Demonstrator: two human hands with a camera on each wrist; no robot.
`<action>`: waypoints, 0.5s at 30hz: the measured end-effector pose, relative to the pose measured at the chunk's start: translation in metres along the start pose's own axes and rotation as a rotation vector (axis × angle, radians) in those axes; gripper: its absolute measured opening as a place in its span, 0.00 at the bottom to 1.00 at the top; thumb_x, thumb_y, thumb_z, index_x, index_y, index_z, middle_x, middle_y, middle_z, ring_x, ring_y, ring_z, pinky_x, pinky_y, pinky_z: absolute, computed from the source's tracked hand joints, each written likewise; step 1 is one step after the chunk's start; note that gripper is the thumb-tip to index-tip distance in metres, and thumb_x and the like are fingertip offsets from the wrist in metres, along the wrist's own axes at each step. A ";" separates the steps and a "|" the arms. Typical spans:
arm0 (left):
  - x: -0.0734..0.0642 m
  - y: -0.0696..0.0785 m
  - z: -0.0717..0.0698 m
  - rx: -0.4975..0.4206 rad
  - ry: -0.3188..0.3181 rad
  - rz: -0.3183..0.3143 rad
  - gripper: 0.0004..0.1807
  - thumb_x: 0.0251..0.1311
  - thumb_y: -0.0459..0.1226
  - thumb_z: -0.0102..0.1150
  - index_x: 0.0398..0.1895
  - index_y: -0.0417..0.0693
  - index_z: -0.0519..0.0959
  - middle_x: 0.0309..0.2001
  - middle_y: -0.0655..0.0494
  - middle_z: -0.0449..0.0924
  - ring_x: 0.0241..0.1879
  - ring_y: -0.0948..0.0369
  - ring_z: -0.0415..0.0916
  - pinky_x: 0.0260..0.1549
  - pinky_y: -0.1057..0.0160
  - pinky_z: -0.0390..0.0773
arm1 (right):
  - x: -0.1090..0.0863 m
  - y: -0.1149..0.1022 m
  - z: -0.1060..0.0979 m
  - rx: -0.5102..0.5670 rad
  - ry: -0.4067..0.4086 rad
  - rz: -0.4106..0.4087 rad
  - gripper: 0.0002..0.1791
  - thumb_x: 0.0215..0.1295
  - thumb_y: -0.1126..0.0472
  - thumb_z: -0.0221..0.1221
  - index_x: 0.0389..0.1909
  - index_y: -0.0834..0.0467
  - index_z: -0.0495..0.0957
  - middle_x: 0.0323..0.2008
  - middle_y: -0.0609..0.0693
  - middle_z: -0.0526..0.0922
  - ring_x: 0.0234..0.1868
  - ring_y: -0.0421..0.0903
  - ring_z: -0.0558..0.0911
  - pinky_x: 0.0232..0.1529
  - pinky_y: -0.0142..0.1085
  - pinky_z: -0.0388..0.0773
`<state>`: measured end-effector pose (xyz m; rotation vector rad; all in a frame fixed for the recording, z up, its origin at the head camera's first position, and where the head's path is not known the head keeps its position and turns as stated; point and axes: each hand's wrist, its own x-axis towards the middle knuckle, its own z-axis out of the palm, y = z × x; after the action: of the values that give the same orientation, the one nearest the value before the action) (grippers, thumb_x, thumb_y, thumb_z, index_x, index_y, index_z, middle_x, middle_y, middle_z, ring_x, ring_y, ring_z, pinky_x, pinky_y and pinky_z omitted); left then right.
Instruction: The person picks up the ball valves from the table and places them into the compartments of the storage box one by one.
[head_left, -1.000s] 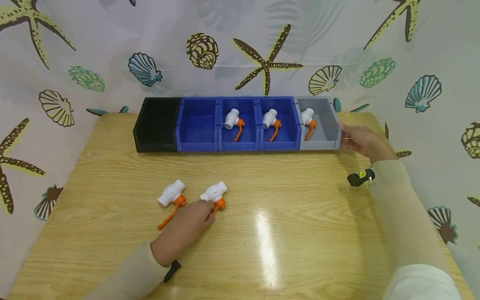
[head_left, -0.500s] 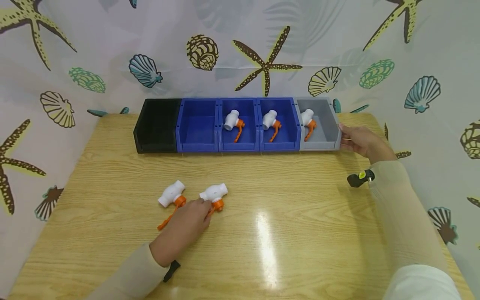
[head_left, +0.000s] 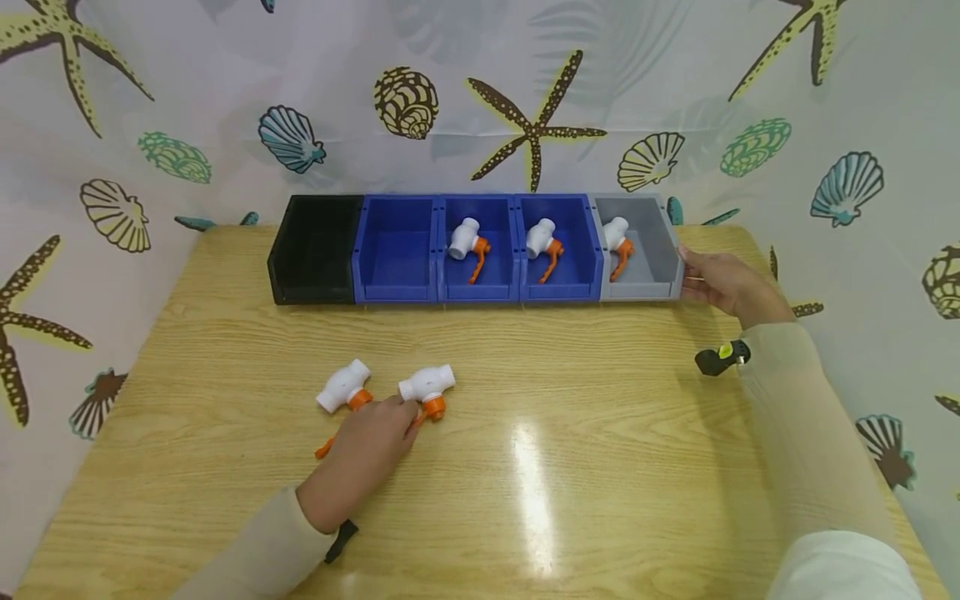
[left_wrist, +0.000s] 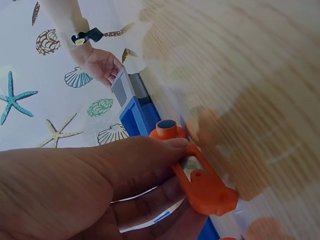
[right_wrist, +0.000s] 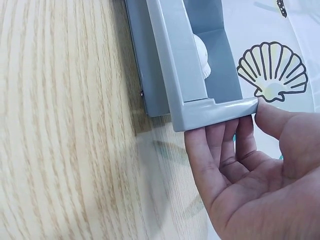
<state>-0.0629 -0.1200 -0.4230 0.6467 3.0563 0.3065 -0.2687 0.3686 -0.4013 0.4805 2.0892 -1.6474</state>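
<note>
My left hand (head_left: 369, 443) pinches the orange lever of a white ball valve (head_left: 426, 383) on the table. In the left wrist view, thumb and fingers hold that orange lever (left_wrist: 204, 187); most of the valve's white body is hidden there. Just left lies a second white ball valve (head_left: 343, 385), its orange lever partly behind my hand. At the far right end of the bin row, my right hand (head_left: 722, 283) touches the outer side of the grey bin (right_wrist: 172, 65). Its fingers lie against the outer wall, with the thumb at the rim.
Along the back stands a joined row: a black bin (head_left: 313, 292), several blue bins (head_left: 397, 293) and the grey one. The two right-hand blue bins and the grey bin each hold a white valve with an orange lever. A patterned cloth (head_left: 345, 75) hangs behind.
My left hand has shifted slightly left and towards me, swinging the held valve's orange lever left while its white body stays nearly in place. My right hand has not moved.
</note>
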 end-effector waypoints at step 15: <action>-0.001 0.001 -0.001 0.080 -0.055 -0.022 0.07 0.53 0.30 0.63 0.27 0.45 0.73 0.23 0.53 0.71 0.18 0.58 0.71 0.11 0.63 0.66 | 0.000 0.001 0.001 -0.001 0.003 -0.006 0.36 0.63 0.41 0.51 0.62 0.62 0.60 0.42 0.47 0.72 0.39 0.38 0.78 0.48 0.35 0.74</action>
<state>-0.0615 -0.1198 -0.4221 0.6136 3.0341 0.1641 -0.2683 0.3676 -0.4027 0.4773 2.0953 -1.6503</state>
